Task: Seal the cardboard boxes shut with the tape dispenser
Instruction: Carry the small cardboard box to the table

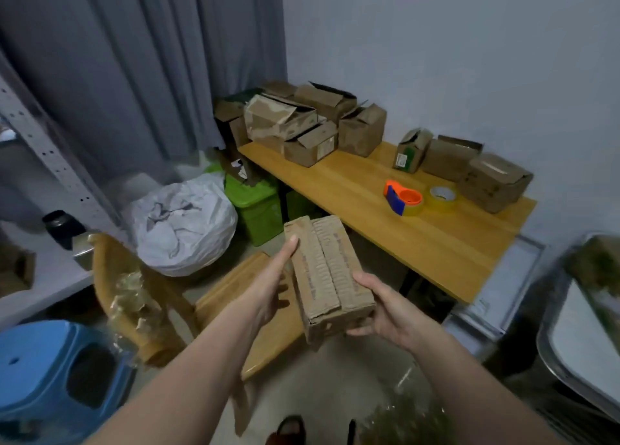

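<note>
Cardboard box (330,278) sits in your two hands at the centre of the view, held in the air over the floor, its two top flaps folded down and meeting along a seam that runs toward 12 o'clock. Your left hand (271,285) lies along the box's 9 o'clock side, thumb stretched up the edge and the other fingers curled underneath. Your right hand (385,310) cups the near corner at 4 o'clock, thumb pressed on the top flap and fingers wrapped round the underside, so how they lie there cannot be told. Below the box, a wooden chair (235,293) stands on the floor, and at 8 o'clock a blue plastic stool (50,370). Farther out at 10 o'clock rests a white bag (184,223) beside a green bin (256,206). At 2 o'clock the wooden table (419,236) carries the tape dispenser (402,197), orange and blue, lying untouched, just beside a loose tape roll (443,196). Past those, against the wall, stand three more boxes (469,169), some flaps apparently up, though blur makes that uncertain. At 12 o'clock, on the table's far end, is a pile of open boxes (302,122), with a grey curtain (134,75) behind at 11 o'clock.
</note>
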`<state>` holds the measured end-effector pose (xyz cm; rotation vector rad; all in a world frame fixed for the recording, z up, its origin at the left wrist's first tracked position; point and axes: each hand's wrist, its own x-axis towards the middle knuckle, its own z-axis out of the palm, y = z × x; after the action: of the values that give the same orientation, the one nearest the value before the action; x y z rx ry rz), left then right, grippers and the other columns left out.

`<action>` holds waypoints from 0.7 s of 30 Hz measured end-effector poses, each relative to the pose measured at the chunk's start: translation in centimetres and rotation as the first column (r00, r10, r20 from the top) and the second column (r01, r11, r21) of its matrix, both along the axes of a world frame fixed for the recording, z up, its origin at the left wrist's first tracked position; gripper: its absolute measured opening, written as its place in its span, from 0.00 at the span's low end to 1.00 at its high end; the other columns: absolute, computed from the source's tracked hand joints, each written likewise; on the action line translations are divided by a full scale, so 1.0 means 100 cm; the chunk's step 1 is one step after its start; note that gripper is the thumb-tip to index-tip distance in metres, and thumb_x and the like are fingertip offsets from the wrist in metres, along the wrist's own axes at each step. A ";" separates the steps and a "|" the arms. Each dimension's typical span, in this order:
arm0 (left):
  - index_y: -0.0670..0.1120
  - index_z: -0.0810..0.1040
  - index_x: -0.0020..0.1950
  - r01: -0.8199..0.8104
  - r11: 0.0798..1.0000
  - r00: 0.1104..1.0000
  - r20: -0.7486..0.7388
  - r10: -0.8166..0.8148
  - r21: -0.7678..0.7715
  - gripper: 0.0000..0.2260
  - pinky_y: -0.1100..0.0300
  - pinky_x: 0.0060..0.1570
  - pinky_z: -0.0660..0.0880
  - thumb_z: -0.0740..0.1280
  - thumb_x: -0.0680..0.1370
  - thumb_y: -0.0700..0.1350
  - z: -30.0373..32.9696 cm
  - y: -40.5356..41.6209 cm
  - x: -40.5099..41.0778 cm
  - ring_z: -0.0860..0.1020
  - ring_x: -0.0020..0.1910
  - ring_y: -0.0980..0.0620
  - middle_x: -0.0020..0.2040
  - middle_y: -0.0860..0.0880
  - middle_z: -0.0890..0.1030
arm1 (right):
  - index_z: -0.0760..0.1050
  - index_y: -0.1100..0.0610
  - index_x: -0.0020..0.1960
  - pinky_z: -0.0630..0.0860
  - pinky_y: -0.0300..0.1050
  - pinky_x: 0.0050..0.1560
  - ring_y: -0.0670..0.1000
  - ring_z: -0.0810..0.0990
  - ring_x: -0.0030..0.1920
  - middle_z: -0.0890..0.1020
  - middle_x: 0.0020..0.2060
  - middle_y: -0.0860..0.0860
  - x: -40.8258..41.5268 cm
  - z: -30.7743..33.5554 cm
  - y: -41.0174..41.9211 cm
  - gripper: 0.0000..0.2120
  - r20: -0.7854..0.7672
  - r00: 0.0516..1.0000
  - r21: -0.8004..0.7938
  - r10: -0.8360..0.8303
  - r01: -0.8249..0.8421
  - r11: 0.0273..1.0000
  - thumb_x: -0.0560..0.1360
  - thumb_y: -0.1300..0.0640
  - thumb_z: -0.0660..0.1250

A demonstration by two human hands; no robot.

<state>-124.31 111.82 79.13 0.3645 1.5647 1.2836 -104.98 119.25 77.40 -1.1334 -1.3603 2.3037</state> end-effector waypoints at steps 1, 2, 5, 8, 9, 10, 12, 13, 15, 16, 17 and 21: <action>0.52 0.67 0.72 0.004 0.999 1.000 -0.028 -0.003 0.033 0.46 0.39 0.69 0.62 0.66 0.60 0.75 0.004 0.021 -0.011 0.66 0.70 0.41 0.72 0.44 0.68 | 0.76 0.46 0.58 0.72 0.64 0.61 0.55 0.78 0.60 0.83 0.56 0.52 -0.001 -0.001 0.017 0.32 0.017 1.000 0.014 -0.001 0.001 1.000 0.57 0.37 0.76; 0.54 0.66 0.73 0.024 0.998 0.998 -0.055 -0.021 0.066 0.45 0.38 0.70 0.59 0.65 0.62 0.75 0.007 0.042 -0.023 0.63 0.73 0.43 0.74 0.46 0.65 | 0.76 0.47 0.59 0.73 0.63 0.60 0.54 0.78 0.60 0.83 0.55 0.51 -0.002 -0.001 0.035 0.33 0.034 0.999 0.028 0.003 -0.004 1.000 0.57 0.37 0.76; 0.56 0.65 0.74 0.139 0.987 0.985 -0.117 -0.129 0.085 0.53 0.40 0.71 0.57 0.67 0.53 0.79 0.013 0.112 -0.065 0.61 0.74 0.45 0.76 0.49 0.64 | 0.77 0.48 0.59 0.75 0.57 0.57 0.52 0.81 0.56 0.84 0.53 0.51 -0.011 -0.001 0.091 0.30 0.057 0.998 0.070 0.015 -0.019 0.997 0.61 0.38 0.74; 0.60 0.65 0.72 0.311 0.949 0.945 -0.124 -0.303 0.048 0.51 0.41 0.71 0.55 0.70 0.52 0.77 0.015 0.179 -0.104 0.61 0.74 0.46 0.74 0.52 0.66 | 0.77 0.51 0.59 0.74 0.60 0.58 0.55 0.80 0.55 0.83 0.52 0.54 -0.032 0.005 0.147 0.27 0.050 0.998 0.080 -0.033 0.029 0.996 0.62 0.44 0.73; 0.61 0.66 0.71 0.387 0.921 0.916 -0.133 -0.380 0.034 0.50 0.40 0.72 0.54 0.71 0.52 0.77 0.015 0.199 -0.115 0.62 0.74 0.47 0.72 0.54 0.67 | 0.78 0.52 0.58 0.72 0.61 0.60 0.56 0.79 0.55 0.82 0.53 0.56 -0.041 0.007 0.165 0.26 0.043 0.998 0.083 -0.054 0.051 0.995 0.62 0.45 0.72; 0.61 0.67 0.71 0.450 0.893 0.886 -0.137 -0.444 0.013 0.50 0.40 0.73 0.53 0.72 0.52 0.76 0.015 0.218 -0.125 0.63 0.73 0.48 0.70 0.55 0.69 | 0.77 0.53 0.58 0.71 0.61 0.61 0.57 0.78 0.56 0.81 0.54 0.57 -0.052 0.010 0.182 0.26 0.044 0.997 0.090 -0.065 0.061 0.994 0.62 0.46 0.71; 0.58 0.68 0.72 0.525 0.851 0.846 -0.107 -0.523 -0.009 0.50 0.39 0.72 0.56 0.74 0.52 0.74 0.013 0.251 -0.142 0.67 0.70 0.48 0.69 0.53 0.71 | 0.77 0.54 0.61 0.72 0.57 0.57 0.57 0.77 0.56 0.80 0.55 0.58 -0.069 0.016 0.213 0.27 0.066 0.996 0.117 -0.063 0.055 0.992 0.64 0.46 0.70; 0.58 0.69 0.71 0.547 0.837 0.833 -0.093 -0.545 -0.003 0.50 0.39 0.71 0.59 0.75 0.52 0.73 0.012 0.267 -0.149 0.69 0.69 0.48 0.69 0.52 0.73 | 0.76 0.55 0.63 0.73 0.54 0.55 0.58 0.77 0.56 0.80 0.56 0.58 -0.076 0.018 0.228 0.28 0.075 0.995 0.134 -0.061 0.050 0.990 0.65 0.45 0.69; 0.58 0.73 0.67 0.585 0.811 0.808 -0.081 -0.584 -0.016 0.45 0.41 0.69 0.65 0.75 0.52 0.73 0.010 0.296 -0.157 0.73 0.66 0.49 0.65 0.52 0.76 | 0.77 0.53 0.63 0.75 0.54 0.55 0.57 0.79 0.58 0.81 0.58 0.55 -0.085 0.021 0.256 0.27 0.110 0.993 0.164 -0.050 0.032 0.986 0.67 0.44 0.69; 0.59 0.75 0.64 0.604 0.796 0.792 -0.083 -0.604 -0.029 0.43 0.42 0.68 0.67 0.75 0.52 0.73 0.009 0.308 -0.158 0.74 0.64 0.49 0.63 0.52 0.78 | 0.78 0.51 0.61 0.75 0.55 0.57 0.57 0.79 0.59 0.81 0.58 0.54 -0.087 0.021 0.268 0.24 0.135 0.990 0.180 -0.043 0.018 0.984 0.68 0.42 0.69; 0.59 0.76 0.62 0.614 0.788 0.784 -0.081 -0.615 -0.041 0.41 0.43 0.67 0.69 0.75 0.53 0.73 0.007 0.320 -0.159 0.76 0.63 0.49 0.62 0.52 0.79 | 0.79 0.50 0.60 0.76 0.56 0.58 0.56 0.79 0.58 0.81 0.57 0.54 -0.088 0.021 0.278 0.22 0.165 0.985 0.194 -0.042 0.009 0.981 0.69 0.41 0.69; 0.56 0.79 0.60 0.596 0.799 0.798 -0.058 -0.600 -0.074 0.40 0.45 0.64 0.72 0.76 0.52 0.72 -0.002 0.364 -0.160 0.78 0.60 0.48 0.58 0.50 0.82 | 0.81 0.47 0.54 0.77 0.54 0.54 0.55 0.80 0.55 0.82 0.54 0.54 -0.091 0.016 0.317 0.23 0.197 0.978 0.200 -0.061 0.021 0.980 0.63 0.37 0.71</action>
<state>-140.31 148.26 78.90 0.8156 1.3792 0.7326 -114.09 150.98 79.01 -1.3452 -1.5801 2.0159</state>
